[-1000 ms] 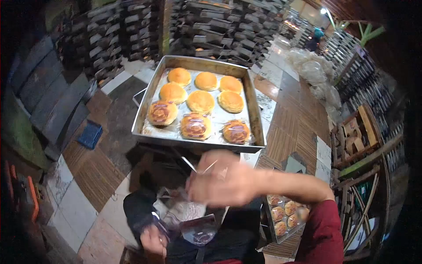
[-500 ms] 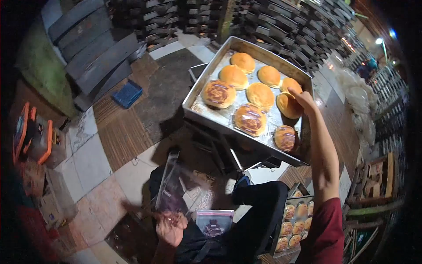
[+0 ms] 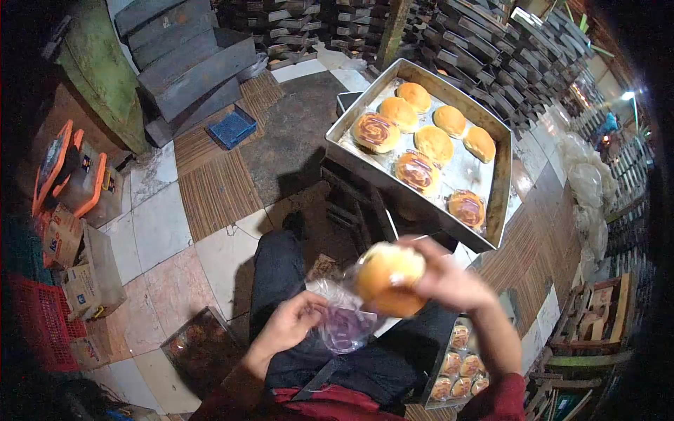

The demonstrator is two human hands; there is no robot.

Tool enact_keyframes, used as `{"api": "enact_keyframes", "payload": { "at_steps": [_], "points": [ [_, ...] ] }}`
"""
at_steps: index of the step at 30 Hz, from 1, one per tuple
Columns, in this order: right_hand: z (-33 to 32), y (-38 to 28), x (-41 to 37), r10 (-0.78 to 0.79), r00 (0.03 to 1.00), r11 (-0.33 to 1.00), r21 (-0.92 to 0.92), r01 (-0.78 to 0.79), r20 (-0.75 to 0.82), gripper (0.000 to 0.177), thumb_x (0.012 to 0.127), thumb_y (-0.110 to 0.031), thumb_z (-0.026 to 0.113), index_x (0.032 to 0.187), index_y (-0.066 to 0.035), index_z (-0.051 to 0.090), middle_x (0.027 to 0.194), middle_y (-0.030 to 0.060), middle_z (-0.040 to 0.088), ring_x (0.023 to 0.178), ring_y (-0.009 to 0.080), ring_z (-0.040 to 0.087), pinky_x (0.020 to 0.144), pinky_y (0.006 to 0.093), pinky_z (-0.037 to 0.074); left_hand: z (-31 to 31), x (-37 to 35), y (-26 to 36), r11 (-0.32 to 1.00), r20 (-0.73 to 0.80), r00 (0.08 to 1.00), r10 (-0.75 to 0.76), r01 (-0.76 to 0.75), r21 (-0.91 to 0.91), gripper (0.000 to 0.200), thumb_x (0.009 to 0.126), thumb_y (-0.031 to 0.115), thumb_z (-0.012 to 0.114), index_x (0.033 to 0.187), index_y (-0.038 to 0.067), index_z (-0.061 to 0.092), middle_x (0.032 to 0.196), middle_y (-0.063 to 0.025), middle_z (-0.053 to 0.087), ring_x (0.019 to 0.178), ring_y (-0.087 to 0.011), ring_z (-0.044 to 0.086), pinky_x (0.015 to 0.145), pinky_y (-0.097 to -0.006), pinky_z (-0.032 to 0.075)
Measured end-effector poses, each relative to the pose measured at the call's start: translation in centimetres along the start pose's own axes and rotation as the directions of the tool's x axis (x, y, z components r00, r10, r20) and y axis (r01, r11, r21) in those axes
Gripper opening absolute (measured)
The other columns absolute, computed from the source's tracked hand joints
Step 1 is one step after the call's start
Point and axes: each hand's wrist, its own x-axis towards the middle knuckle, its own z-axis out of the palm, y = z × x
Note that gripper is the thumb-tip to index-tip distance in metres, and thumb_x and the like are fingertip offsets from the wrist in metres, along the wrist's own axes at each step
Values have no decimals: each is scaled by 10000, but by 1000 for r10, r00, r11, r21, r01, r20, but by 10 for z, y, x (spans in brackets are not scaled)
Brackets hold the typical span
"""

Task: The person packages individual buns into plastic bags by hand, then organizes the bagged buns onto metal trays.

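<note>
A round golden bun (image 3: 391, 279) is in my right hand (image 3: 456, 277), held over my lap and slightly smeared by motion. My left hand (image 3: 291, 324) pinches a clear plastic bag (image 3: 345, 324) with a dark printed patch. The bun's near side overlaps the bag's upper edge in this view. Beyond my knees stands a deep metal tray (image 3: 449, 235) with plain buns (image 3: 433, 144) and several bagged buns (image 3: 417, 172) with brown swirled tops.
At lower right, another tray (image 3: 430, 393) holds packed buns. A dark tray (image 3: 203, 347) lies on the floor at my left. Farther off are a blue basket (image 3: 232, 128), orange-handled containers (image 3: 91, 186) and stacked dark metal pans (image 3: 484, 63).
My right hand has taken a bun from the tray's right side and brought it down to my lap. My left hand has moved up and right with the bag.
</note>
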Motion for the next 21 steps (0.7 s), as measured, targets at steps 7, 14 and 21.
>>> {"api": "enact_keyframes", "payload": {
  "at_steps": [7, 14, 21],
  "points": [
    [88, 23, -35, 234, 963, 473, 881, 7, -133, 688, 688, -153, 738, 1242, 7, 363, 1122, 138, 537, 1023, 252, 548, 885, 400, 445, -19, -15, 28, 908, -587, 763, 270, 0, 419, 386, 791, 120, 652, 1111, 4, 470, 939, -74, 585, 804, -131, 553, 761, -254, 421],
    [169, 15, -56, -313, 740, 896, 73, 438, -595, 602, 694, -169, 734, 1147, 0, 375, 1053, 164, 528, 952, 244, 561, 818, 370, 471, 62, -38, 48, 863, -477, 855, 204, -387, -325, 570, 907, 403, 439, 1325, 77, 228, 1329, -120, 303, 1107, -282, 490, 841, -363, 473],
    [179, -5, -61, -649, 709, 735, 12, 678, -276, 982, 723, -596, 595, 1346, 57, 209, 1358, 306, 261, 1268, 442, 265, 1046, 479, 201, 65, -6, 61, 764, -116, 982, 150, -190, -617, 705, 881, 513, 410, 1388, 122, 115, 1373, -142, 300, 1116, -304, 487, 877, -420, 461]
  ]
}}
